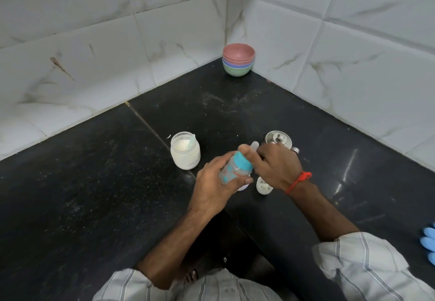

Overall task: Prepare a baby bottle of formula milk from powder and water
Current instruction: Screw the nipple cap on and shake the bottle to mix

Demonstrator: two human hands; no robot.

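A: What takes up most of the view?

B: The black stone counter (94, 194), running into a corner of white marbled wall tiles (353, 53). It is dusty, with pale specks scattered over it.

A: And on it?

B: Far back in the corner, a stack of bowls (238, 60), pink on top, then blue, green at the bottom. Well in front of that, left of centre, an open jar of white powder (185, 151) with a pale blue scoop (192, 140) leaning inside against the rim. To the right stands a steel container with a knobbed lid (278, 138), partly behind the right hand.

A: Where is the bottle?

B: The baby bottle (235, 171) is between the jar and the steel container, held just above the counter and tilted, its top pointing away and to the right. It is clear, with a blue collar (and some red lettering I cannot read).

A: The hands?

B: The left hand (215, 187) wraps its fingers and thumb round the bottle's body. The right hand (275, 164), a red thread (300, 181) at its wrist, is curled at the bottle's top, gripping the collar and teat; the pale teat tip shows past the fingers.

A: Anything smaller?

B: A small white patterned object (263, 187) sits on the counter just under the right wrist; I cannot tell what it is. Blue gloved fingertips (429, 241) show at the right edge.
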